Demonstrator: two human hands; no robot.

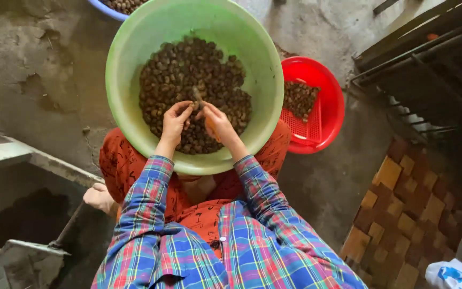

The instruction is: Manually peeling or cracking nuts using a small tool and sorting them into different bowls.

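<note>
A large green plastic basin (135,48) rests on my lap, holding a heap of dark brown nuts (183,69). Both hands are over the heap near its front. My left hand (175,122) pinches a single nut between fingers and thumb. My right hand (217,122) grips a small knife with an orange handle (210,124), its thin blade (197,96) pointing up towards the nut in the left hand. The two hands almost touch. Plaid sleeves cover both forearms.
A red slotted basket (327,101) with some nuts stands on the concrete floor right of the basin. A blue bowl's rim (102,8) shows at the top. Dark metal bars (423,69) stand at the right, brown paving bricks (407,203) below them.
</note>
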